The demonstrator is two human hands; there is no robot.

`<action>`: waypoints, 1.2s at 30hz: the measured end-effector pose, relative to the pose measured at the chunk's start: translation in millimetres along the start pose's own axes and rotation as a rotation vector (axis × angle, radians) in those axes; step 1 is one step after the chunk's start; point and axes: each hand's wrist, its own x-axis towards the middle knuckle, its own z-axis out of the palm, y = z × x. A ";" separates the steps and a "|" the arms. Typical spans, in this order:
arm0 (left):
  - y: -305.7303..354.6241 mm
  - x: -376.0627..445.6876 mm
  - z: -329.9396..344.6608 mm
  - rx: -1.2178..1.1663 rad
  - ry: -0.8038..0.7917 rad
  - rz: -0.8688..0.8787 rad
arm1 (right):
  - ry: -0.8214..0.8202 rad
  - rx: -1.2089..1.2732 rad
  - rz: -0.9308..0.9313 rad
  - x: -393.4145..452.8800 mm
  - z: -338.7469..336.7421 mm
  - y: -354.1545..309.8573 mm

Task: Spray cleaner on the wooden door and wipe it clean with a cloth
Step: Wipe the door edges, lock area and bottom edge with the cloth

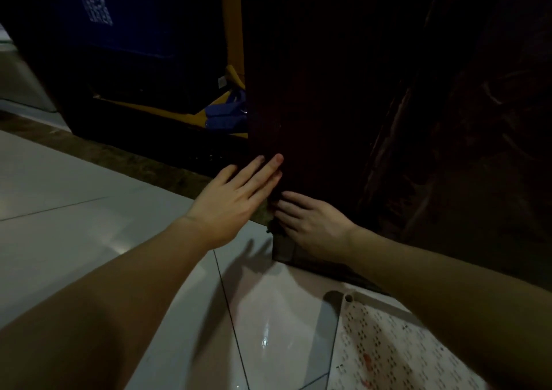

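A dim, downward view of a pale tiled floor [74, 198] that meets a dark stone threshold strip [134, 162] running from the left edge toward the middle. Beyond the strip, in the far left, stands a dark blue bin [134, 25] with white lettering, and just right of it a yellow frame [231, 16] with a blue strap [224, 114] lying at its foot. From the lower left a bare forearm reaches up and right to the left hand [236, 198], which lies flat with straight fingers held close together, their tips touching the left edge of the wooden door [328, 76]. The door is very dark brown, fills the middle and right of the view, and its lower left corner stands just above the floor tiles. At that lower corner, just below and to the right of the left hand, the right hand [310, 225] presses a dark cloth [282, 247] against the door; its fingers are slightly bent and lie side by side on top of the cloth, which hangs down past the hand toward the floor. Whether the thumb grips the cloth cannot be told. The right forearm comes in from the lower right corner. Under it, on the near floor, lies a white mat [388, 350] with small dark dashes and a reddish smear.
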 end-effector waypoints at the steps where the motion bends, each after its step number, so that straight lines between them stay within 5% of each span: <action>1: 0.9 -0.6 -0.4 0.007 -0.009 0.005 | 0.018 0.009 0.021 5.7 -3.9 -1.3; 11: 9.7 -5.0 0.8 0.040 -0.095 0.014 | -0.212 -0.069 -0.214 -51.8 33.9 -1.0; 21: 19.8 -6.6 8.3 0.020 -0.090 0.002 | -0.140 -0.051 -0.050 12.1 15.7 -24.4; 29: 28.1 -9.8 22.3 -0.016 -0.148 0.009 | -0.248 -0.033 -0.218 -37.4 67.7 -26.3; 36: 25.3 -7.7 24.1 0.016 -0.124 0.015 | -0.211 -0.140 -0.186 17.5 52.5 -45.1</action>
